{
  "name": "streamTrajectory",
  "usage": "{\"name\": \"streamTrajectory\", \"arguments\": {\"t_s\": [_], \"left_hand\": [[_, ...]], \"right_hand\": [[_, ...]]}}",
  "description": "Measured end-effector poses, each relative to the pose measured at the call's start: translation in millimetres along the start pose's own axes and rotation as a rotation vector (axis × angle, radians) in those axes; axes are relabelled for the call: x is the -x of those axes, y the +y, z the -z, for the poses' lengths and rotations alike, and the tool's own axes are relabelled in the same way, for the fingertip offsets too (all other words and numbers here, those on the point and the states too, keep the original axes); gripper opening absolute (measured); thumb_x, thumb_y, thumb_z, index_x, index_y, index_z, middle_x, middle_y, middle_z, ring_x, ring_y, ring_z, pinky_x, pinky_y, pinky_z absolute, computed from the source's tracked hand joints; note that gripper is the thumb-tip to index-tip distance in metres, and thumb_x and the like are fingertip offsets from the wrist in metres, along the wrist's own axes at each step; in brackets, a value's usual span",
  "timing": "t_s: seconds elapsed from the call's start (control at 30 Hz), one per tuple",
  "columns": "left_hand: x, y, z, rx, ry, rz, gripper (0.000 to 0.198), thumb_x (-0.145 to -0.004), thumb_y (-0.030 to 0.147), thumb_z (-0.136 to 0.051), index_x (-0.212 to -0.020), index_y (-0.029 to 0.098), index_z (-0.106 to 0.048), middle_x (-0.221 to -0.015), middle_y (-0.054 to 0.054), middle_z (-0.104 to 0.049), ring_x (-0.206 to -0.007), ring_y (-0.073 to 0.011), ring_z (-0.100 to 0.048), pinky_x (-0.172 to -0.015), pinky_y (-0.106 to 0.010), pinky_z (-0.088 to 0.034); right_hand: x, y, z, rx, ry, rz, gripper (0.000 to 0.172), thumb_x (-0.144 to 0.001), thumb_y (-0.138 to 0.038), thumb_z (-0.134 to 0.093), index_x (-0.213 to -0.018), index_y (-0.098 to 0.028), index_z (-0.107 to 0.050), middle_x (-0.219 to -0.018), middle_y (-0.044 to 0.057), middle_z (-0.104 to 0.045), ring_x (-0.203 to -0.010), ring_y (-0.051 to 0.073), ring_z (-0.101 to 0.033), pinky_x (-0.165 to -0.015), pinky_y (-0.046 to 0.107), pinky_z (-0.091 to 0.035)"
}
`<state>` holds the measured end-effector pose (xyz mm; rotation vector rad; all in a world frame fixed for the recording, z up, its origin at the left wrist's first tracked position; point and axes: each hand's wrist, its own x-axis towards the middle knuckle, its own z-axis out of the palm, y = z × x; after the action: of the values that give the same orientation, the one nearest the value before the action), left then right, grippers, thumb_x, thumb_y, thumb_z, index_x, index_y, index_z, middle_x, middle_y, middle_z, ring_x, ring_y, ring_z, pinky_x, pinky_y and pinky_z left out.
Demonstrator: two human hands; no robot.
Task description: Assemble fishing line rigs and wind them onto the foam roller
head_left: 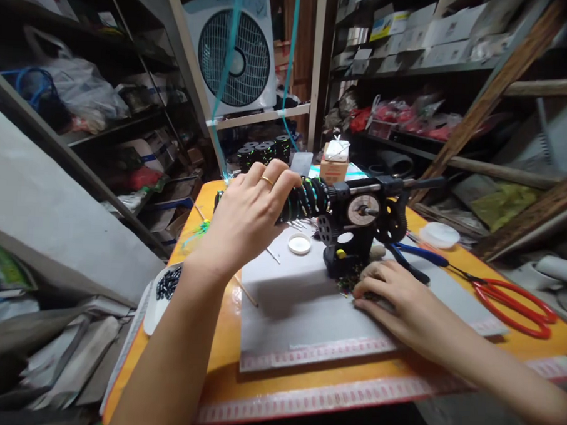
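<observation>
A small black winding machine (pixel 358 225) with a round dial stands on a grey mat (pixel 302 307) on the orange table (pixel 222 335). Its horizontal spindle carries several black spools (pixel 310 198) wound with green thread. My left hand (pixel 248 214), a ring on one finger, is closed around the left part of that spool row. My right hand (pixel 392 295) lies on the mat at the foot of the machine, fingers curled over a small dark pile of bits; what they hold is hidden.
Red-handled scissors (pixel 514 301) and blue-handled pliers (pixel 420 256) lie right of the machine. A white lid (pixel 299 243) sits on the mat, a dish of black beads (pixel 167 282) at the table's left edge. Cluttered shelves, a fan (pixel 236 57) and more spools (pixel 262 152) stand behind.
</observation>
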<state>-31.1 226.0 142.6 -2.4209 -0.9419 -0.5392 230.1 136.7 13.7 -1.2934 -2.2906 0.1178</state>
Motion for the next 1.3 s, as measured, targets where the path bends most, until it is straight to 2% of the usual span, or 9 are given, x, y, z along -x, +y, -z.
{"name": "streamTrajectory", "arguments": {"t_s": [0.27, 0.47, 0.67, 0.87, 1.0, 1.13, 1.3], "left_hand": [[-0.2, -1.7, -1.9, -0.023, 0.024, -0.004, 0.039, -0.082, 0.024, -0.063, -0.117, 0.022, -0.046, -0.125, -0.01, -0.057, -0.11, -0.0287, -0.055, -0.088, -0.04, -0.047], [-0.8, -2.9, -0.7, -0.033, 0.033, -0.005, 0.041, -0.081, 0.024, -0.064, -0.119, 0.017, -0.05, -0.125, -0.012, -0.059, -0.11, -0.0299, -0.057, -0.089, -0.039, -0.046], [0.2, -3.2, 10.7, 0.009, -0.012, 0.002, 0.045, -0.085, 0.032, -0.066, -0.126, 0.017, -0.055, -0.126, -0.011, -0.064, -0.106, -0.0283, -0.064, -0.1, -0.044, -0.041], [1.0, -3.6, 13.1, 0.115, -0.04, 0.07, 0.049, -0.085, 0.033, -0.066, -0.13, 0.021, -0.053, -0.127, -0.005, -0.065, -0.109, -0.0264, -0.064, -0.096, -0.04, -0.044], [1.1, -3.3, 12.6, 0.144, -0.035, 0.089, 0.046, -0.084, 0.032, -0.067, -0.127, 0.022, -0.055, -0.126, -0.004, -0.065, -0.108, -0.026, -0.064, -0.091, -0.038, -0.047], [2.0, -3.6, 12.4, 0.143, -0.039, 0.097, 0.045, -0.085, 0.032, -0.065, -0.128, 0.025, -0.054, -0.125, -0.004, -0.065, -0.102, -0.0253, -0.065, -0.085, -0.036, -0.048], [1.8, -4.1, 12.4, 0.149, -0.058, 0.102, 0.045, -0.085, 0.035, -0.064, -0.128, 0.024, -0.054, -0.124, -0.004, -0.064, -0.099, -0.0251, -0.064, -0.08, -0.036, -0.049]], "right_hand": [[-10.8, -8.3, -11.4, 0.008, -0.034, -0.087, 0.011, -0.092, -0.021, -0.054, -0.086, -0.02, -0.063, -0.09, 0.008, -0.061, -0.088, 0.023, -0.057, -0.076, 0.04, -0.05], [-11.9, -15.3, -15.4, 0.045, -0.055, -0.054, 0.018, -0.096, -0.018, -0.045, -0.086, -0.019, -0.059, -0.088, 0.009, -0.058, -0.084, 0.022, -0.055, -0.072, 0.04, -0.05], [-11.6, -22.4, -13.9, -0.089, 0.052, -0.034, 0.012, -0.098, -0.015, -0.041, -0.094, -0.021, -0.05, -0.093, 0.007, -0.059, -0.082, 0.018, -0.058, -0.071, 0.034, -0.051], [-30.0, -36.7, 13.0, -0.092, 0.214, 0.153, 0.012, -0.096, -0.01, -0.046, -0.099, -0.021, -0.049, -0.092, 0.004, -0.062, -0.08, 0.014, -0.062, -0.07, 0.026, -0.049], [-62.6, -47.5, 44.5, 0.018, 0.408, 0.227, 0.014, -0.092, -0.012, -0.055, -0.102, -0.022, -0.051, -0.09, 0.002, -0.066, -0.077, 0.014, -0.066, -0.068, 0.025, -0.05], [-98.7, -54.7, 67.3, 0.168, 0.619, 0.35, 0.018, -0.09, -0.012, -0.06, -0.1, -0.023, -0.052, -0.093, 0.002, -0.068, -0.087, 0.017, -0.068, -0.076, 0.028, -0.052], [-120.3, -60.0, 72.7, 0.24, 0.604, 0.431, 0.015, -0.094, -0.009, -0.052, -0.098, -0.023, -0.051, -0.096, 0.001, -0.069, -0.095, 0.015, -0.067, -0.079, 0.028, -0.051]]}}
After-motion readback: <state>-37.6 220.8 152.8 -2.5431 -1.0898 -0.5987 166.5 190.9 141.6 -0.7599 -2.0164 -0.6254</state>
